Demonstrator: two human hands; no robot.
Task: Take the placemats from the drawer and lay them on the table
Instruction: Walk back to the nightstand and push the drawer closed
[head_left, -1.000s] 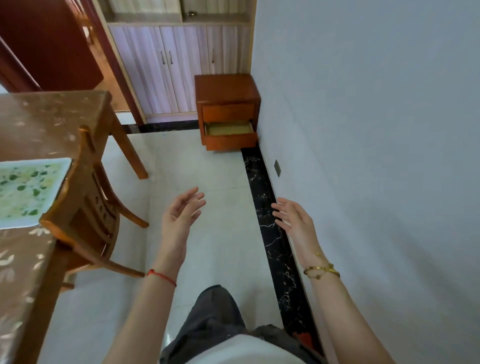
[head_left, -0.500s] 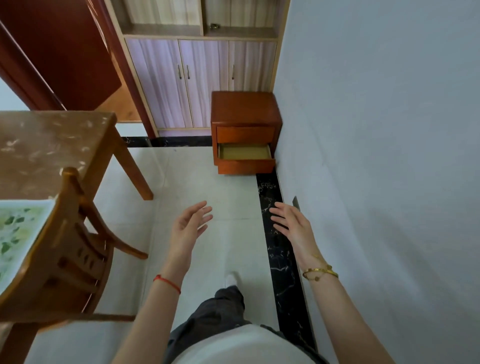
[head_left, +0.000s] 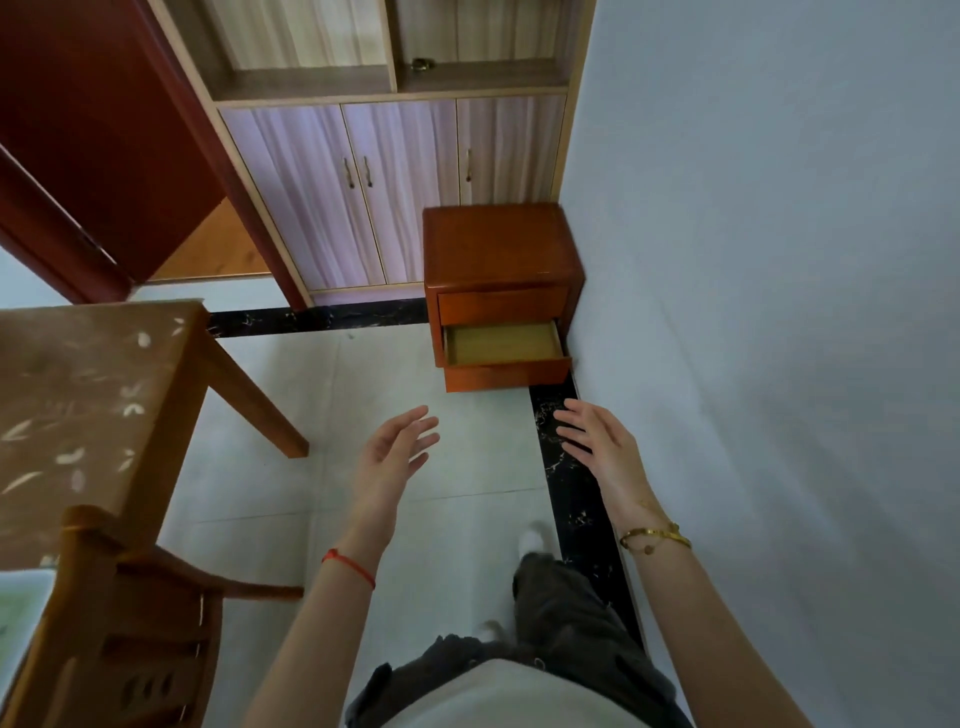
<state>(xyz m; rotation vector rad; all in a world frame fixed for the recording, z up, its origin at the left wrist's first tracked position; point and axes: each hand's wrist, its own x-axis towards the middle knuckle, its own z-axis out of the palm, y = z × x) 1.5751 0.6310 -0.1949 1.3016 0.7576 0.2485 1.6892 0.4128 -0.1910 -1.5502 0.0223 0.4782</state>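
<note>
Fingers (head_left: 413, 417) of left hand (head_left: 392, 460) and right hand (head_left: 600, 444): held spread, nothing gripped. Drawer (head_left: 506, 373), pulled open, is located well beyond them.

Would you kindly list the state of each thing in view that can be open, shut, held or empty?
lower drawer: pulled open, with a flat yellowish surface inside; cannot tell whether it is a mat or bare wood.
upper drawer: shut.
cabinet doors: all shut.
left hand: open, holding nothing.
right hand: open, holding nothing.
</note>
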